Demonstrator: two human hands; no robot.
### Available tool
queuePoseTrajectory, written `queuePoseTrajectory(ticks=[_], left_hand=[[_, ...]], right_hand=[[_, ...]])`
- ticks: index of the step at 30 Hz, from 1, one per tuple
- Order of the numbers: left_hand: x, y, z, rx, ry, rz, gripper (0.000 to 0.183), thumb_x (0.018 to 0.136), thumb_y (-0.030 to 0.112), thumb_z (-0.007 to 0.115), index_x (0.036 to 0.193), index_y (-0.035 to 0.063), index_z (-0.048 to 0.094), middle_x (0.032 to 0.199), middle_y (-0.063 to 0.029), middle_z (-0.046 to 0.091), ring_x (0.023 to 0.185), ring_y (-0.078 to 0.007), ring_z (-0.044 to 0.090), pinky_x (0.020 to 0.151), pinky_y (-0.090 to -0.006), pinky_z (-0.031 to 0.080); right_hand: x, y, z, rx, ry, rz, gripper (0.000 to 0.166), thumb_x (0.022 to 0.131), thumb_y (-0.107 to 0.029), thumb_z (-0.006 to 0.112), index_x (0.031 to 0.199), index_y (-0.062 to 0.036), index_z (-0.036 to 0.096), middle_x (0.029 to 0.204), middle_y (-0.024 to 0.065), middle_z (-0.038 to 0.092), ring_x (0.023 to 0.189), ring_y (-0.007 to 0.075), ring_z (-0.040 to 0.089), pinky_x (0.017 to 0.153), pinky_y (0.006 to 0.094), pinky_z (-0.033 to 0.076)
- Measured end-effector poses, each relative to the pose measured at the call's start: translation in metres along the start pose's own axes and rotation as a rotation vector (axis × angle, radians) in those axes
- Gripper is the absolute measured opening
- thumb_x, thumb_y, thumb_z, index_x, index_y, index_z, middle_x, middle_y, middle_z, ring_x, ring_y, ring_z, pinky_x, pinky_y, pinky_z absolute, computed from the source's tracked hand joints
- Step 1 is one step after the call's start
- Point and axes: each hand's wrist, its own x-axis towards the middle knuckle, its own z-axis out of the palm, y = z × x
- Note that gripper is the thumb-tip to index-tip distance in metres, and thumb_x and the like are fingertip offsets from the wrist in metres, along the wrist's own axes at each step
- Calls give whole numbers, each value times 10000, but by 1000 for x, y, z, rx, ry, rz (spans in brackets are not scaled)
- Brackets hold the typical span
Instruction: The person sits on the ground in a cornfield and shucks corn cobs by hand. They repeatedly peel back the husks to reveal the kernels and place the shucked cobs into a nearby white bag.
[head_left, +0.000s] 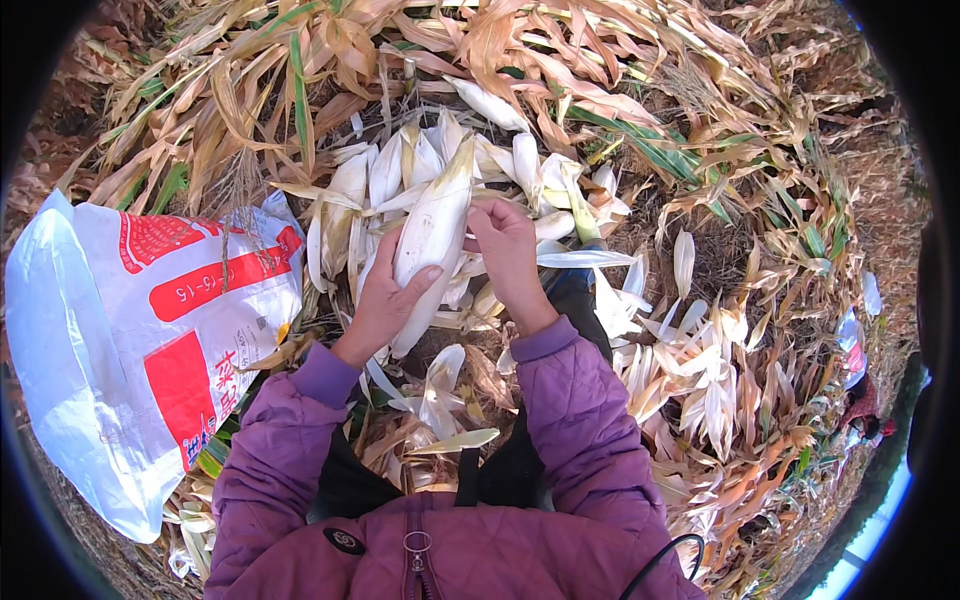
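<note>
A long ear of corn in pale husk (437, 232) lies slantwise in front of me, its tip pointing away. My left hand (390, 300) holds it around the lower half, thumb across the husk. At the ear's right side is my right hand (504, 251), its fingers curled and thumb bent in. Whether those fingers grip any husk is hidden. Behind and around the held ear lies a pile of corn ears in their husks (384, 178). Another husked-over ear (489, 105) rests apart at the far edge of the pile.
To the left stands a white and red woven plastic sack (109, 330) bearing writing. Stripped husks (709, 367) are heaped on the right, and a few husks (441, 390) lie between my legs. Dry cornstalks (675, 60) ring the pile. A person (862, 409) is at the far right.
</note>
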Motion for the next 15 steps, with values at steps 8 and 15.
queuePoseTrajectory(ticks=[8, 15], left_hand=[[-1, 5, -1, 120, 18, 94, 604, 781, 179, 657, 1264, 16, 335, 1130, -104, 482, 1023, -165, 480, 879, -285, 390], [1, 3, -9, -21, -90, 6, 572, 791, 187, 647, 1257, 35, 352, 1132, -89, 485, 1016, -147, 467, 889, -273, 371]], right_hand=[[1, 2, -4, -57, -69, -23, 155, 860, -133, 563, 795, 8, 570, 759, 31, 601, 664, 65, 559, 571, 215, 489], [5, 5, -9, 81, -49, 84, 140, 861, -153, 534, 781, -42, 565, 735, 4, 570, 641, 81, 554, 593, 240, 500]])
